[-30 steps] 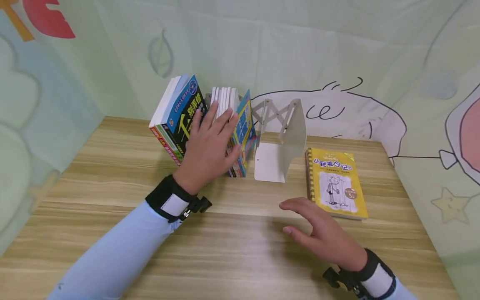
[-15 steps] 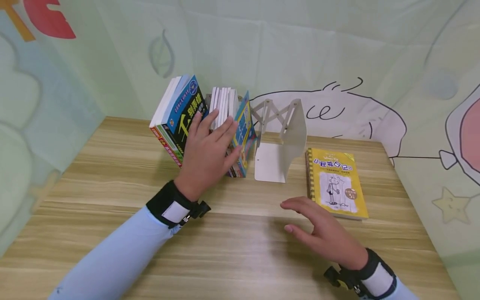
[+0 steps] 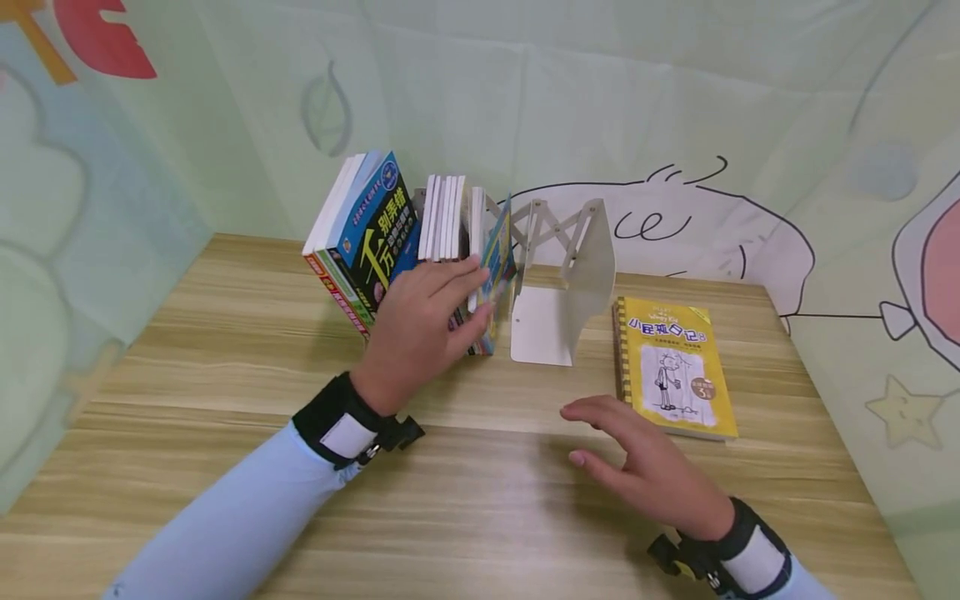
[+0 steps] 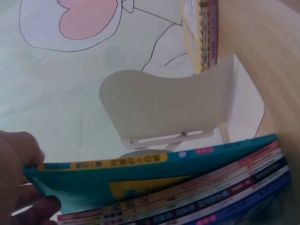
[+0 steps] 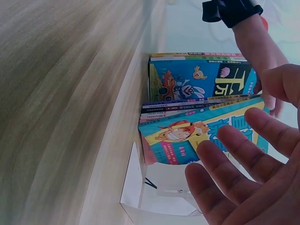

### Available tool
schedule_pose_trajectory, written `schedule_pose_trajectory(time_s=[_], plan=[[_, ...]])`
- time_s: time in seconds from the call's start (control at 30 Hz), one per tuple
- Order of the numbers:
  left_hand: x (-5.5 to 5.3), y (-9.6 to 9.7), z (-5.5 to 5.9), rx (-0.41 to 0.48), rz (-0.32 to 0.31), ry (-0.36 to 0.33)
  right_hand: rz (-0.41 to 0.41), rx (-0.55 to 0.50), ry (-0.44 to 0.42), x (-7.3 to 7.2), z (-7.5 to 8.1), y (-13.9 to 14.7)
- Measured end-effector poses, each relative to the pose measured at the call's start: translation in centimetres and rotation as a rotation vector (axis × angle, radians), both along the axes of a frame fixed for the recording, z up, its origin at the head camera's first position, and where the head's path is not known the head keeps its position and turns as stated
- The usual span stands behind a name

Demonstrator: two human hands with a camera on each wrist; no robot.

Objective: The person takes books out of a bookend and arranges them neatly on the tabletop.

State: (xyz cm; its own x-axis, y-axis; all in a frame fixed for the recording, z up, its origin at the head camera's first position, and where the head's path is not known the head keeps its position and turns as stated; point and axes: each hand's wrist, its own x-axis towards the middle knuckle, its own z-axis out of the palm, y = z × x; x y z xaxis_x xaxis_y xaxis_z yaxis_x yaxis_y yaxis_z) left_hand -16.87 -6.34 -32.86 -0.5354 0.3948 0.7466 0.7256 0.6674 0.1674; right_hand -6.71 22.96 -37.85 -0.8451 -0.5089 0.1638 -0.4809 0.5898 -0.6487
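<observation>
At the row of upright books, my left hand pinches the top corner of a thin blue-and-yellow book between thumb and fingers. In the left wrist view, this book's teal cover tilts away from several slim books stacked beside it. Thicker books with a black-and-blue cover lean at the left end of the row. My right hand hovers over the table, fingers spread and loosely bent, holding nothing. The right wrist view shows its fingers in front of the books.
Right of the row stands a white metal expanding bookend with crossed bars at its back. A yellow comic book lies on the wooden table further right, near my right hand. A printed cloth wall rises behind.
My left hand drew its fingers down from the book tops to the blue-and-yellow book's corner. That book now stands apart from its neighbours, tilted right. The right hand stayed still.
</observation>
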Motion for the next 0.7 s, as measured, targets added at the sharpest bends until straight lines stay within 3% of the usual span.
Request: schedule_pose_trajectory(time_s=[0.13, 0.37, 0.53, 0.7], plan=[[0.3, -0.1, -0.6, 0.060, -0.086, -0.077, -0.005, 0.009, -0.016, 0.0, -0.2, 0.1], [1.2, -0.6, -1.1, 0.071, -0.089, -0.211, -0.017, 0.022, -0.049, 0.1, -0.3, 0.2], [1.7, -0.7, -1.2, 0.002, -0.055, -0.233, -0.013, 0.020, -0.024, 0.0, -0.4, 0.3], [2.1, -1.0, -1.7, 0.007, -0.041, -0.205, -0.002, 0.014, -0.035, -0.1, -0.5, 0.2]])
